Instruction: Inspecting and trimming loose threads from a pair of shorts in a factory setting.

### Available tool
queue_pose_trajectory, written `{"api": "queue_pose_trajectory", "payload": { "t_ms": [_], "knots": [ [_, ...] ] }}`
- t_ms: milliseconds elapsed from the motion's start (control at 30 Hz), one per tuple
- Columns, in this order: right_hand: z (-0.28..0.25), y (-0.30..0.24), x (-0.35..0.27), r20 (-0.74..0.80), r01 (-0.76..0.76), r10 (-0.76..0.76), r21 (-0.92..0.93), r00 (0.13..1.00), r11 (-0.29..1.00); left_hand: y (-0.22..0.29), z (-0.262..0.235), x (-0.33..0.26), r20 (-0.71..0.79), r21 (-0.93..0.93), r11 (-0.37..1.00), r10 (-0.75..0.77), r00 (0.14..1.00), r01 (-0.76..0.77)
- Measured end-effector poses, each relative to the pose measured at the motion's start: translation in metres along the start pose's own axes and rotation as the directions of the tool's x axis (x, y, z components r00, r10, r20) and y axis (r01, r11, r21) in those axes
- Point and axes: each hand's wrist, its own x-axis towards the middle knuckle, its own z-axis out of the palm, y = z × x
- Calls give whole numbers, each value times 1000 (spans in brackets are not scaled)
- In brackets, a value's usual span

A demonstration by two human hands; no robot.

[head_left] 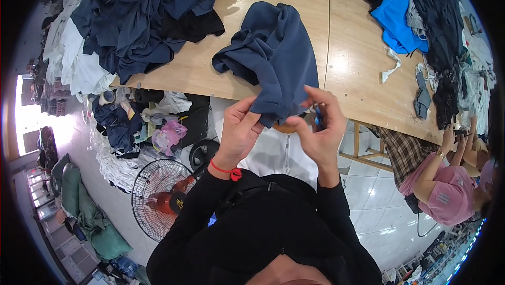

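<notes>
A dark navy garment (pixel 284 64) lies bunched on the near edge of the wooden table, its lower end lifted over the edge. My left hand (pixel 240 131) pinches that end between thumb and fingers. Beside it, my right hand (pixel 322 130) is curled, with thumb and fingertips close to the cloth's right side. Inside its curled fingers sits a small item with a blue part (pixel 317 119); its kind is mostly hidden. Whether the right fingertips also touch the cloth is hard to see.
Dark garments (pixel 137 16) are heaped on the table's (pixel 210 82) far left. Blue cloth (pixel 397 19) and black clothes lie at the right. A fan (pixel 163 198) stands on the floor at my left. A person in a pink top (pixel 450 190) sits at the right.
</notes>
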Motion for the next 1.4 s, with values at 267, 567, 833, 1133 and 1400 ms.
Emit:
{"api": "queue_pose_trajectory", "payload": {
  "t_ms": [267, 567, 833, 1133, 1400],
  "knots": [
    [-30, 37, 13, -145, -85, 96, 82, 985, 993, 3, 4, 0, -15, 38, 999, -5, 1000, 6],
    [8, -13, -9, 44, 33, -25, -177, 999, 984, 2, 1, 6, -27, -45, 999, 2, 1000, -4],
    [11, -4, 0, 89, 173, -160, -178, 983, 969, 0, -6, 9, 31, -232, 973, 16, 999, -8],
    [3, 3, -12, -20, 313, -345, -372, 938, 874, 5, -6, 4, 73, -368, 929, 57, 996, -26],
    [20, -11, -12, -11, 256, -269, -276, 963, 927, 2, -6, 1, 140, -317, 947, 90, 986, -41]
  ]
}}
